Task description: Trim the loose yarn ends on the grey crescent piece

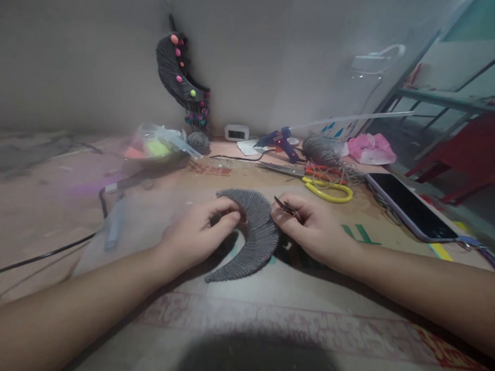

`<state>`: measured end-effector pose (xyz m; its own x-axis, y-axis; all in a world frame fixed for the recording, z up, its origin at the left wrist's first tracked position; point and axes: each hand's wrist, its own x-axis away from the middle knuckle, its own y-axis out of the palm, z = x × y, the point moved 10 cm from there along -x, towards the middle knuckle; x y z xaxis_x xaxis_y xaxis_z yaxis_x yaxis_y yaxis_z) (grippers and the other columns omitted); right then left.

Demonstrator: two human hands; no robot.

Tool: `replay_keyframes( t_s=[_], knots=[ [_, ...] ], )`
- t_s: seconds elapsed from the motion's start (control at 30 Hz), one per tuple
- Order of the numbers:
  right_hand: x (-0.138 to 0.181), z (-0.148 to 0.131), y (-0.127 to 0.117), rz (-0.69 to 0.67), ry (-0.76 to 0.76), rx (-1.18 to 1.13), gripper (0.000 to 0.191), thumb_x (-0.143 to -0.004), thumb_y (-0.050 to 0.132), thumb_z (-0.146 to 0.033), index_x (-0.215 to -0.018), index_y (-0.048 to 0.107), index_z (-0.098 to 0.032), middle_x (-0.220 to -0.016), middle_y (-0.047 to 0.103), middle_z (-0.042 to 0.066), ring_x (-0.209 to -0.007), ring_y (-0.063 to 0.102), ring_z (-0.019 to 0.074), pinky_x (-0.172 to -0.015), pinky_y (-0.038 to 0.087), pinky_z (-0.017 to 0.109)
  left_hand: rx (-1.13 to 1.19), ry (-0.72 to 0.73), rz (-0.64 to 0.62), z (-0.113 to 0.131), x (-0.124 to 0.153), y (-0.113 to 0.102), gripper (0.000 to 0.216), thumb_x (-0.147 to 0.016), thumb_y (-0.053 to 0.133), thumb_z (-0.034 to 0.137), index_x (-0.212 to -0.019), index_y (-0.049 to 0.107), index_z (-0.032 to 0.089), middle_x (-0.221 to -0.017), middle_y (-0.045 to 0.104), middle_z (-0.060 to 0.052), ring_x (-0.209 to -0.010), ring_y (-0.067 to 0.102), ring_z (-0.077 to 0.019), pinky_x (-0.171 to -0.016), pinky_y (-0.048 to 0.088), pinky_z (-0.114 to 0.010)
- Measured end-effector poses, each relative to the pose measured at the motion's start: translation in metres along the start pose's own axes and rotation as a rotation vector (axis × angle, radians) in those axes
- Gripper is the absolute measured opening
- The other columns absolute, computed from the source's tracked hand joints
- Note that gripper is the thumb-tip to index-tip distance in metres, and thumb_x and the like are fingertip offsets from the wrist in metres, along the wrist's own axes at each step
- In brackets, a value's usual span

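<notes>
A crescent moon shape wrapped in grey yarn [260, 230] is held just above the cardboard, its hollow side facing left. My left hand [205, 224] pinches it at the inner curve, thumb and forefinger closed on the edge. By the outer curve, my right hand [307, 223] is closed around a small dark pointed metal tool [286, 207], possibly thread snips. Its tip sticks out past the fingers, toward the crescent. The right fingertips are at the crescent's outer edge; whether they touch it I cannot tell.
Behind the hands lie yellow-handled scissors [329, 190], a blue glue gun [280, 142], a grey yarn ball [320, 150] and a small digital clock [236, 133]. A phone [410, 206] rests at right. A bowl [156, 154] stands back left. A decorated crescent [170, 67] hangs on the wall.
</notes>
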<state>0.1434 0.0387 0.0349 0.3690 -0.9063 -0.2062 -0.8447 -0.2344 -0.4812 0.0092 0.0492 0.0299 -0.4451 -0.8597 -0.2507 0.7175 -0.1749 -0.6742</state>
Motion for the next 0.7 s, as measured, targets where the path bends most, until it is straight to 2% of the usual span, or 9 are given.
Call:
replay_keyframes(
  t_s=[0.1,0.23,0.47,0.57,0.7],
  knots=[
    [0.001,0.002,0.003,-0.019,0.012,0.026,0.025,-0.091,0.048,-0.036,-0.073,0.051,-0.019,-0.058,0.045,-0.005,-0.05,0.042,0.0079,-0.045,0.032,0.02,-0.062,-0.016,-0.009,-0.002,0.001,0.0,0.028,-0.086,0.052,0.038,-0.071,0.067,0.019,-0.07,0.066,0.001,-0.067,0.058,-0.0153,-0.063,0.043,-0.025],
    [0.0,0.001,0.005,-0.03,0.004,0.076,0.024,-0.09,0.05,-0.035,-0.073,0.053,-0.018,-0.057,0.045,-0.005,-0.048,0.041,0.0073,-0.043,0.03,0.019,-0.123,-0.037,0.002,-0.003,0.001,-0.001,0.03,-0.084,0.055,0.044,-0.069,0.066,0.02,-0.067,0.064,0.002,-0.067,0.058,-0.0155,-0.062,0.041,-0.025],
    [-0.001,0.003,0.006,-0.03,0.003,0.084,0.024,-0.089,0.051,-0.036,-0.073,0.054,-0.018,-0.057,0.043,-0.006,-0.049,0.039,0.0071,-0.046,0.03,0.02,-0.078,0.002,-0.039,0.003,0.0,0.003,0.021,-0.085,0.052,0.029,-0.069,0.059,0.019,-0.064,0.059,0.003,-0.063,0.055,-0.0132,-0.059,0.04,-0.024],
    [-0.003,0.002,0.004,-0.018,-0.001,0.075,0.025,-0.09,0.05,-0.035,-0.072,0.052,-0.018,-0.058,0.043,-0.005,-0.051,0.038,0.0074,-0.047,0.031,0.02,-0.034,0.044,-0.036,0.008,-0.001,0.003,0.021,-0.086,0.049,0.024,-0.069,0.059,0.018,-0.069,0.059,0.003,-0.069,0.056,-0.0132,-0.063,0.041,-0.024],
    [-0.005,0.002,0.002,0.003,-0.007,0.09,0.026,-0.091,0.049,-0.035,-0.071,0.05,-0.018,-0.06,0.043,-0.005,-0.054,0.04,0.0083,-0.048,0.033,0.02,0.009,0.067,-0.072,0.013,-0.001,0.007,0.023,-0.087,0.053,0.031,-0.07,0.059,0.018,-0.072,0.06,0.002,-0.071,0.056,-0.0135,-0.066,0.042,-0.024]
  ],
)
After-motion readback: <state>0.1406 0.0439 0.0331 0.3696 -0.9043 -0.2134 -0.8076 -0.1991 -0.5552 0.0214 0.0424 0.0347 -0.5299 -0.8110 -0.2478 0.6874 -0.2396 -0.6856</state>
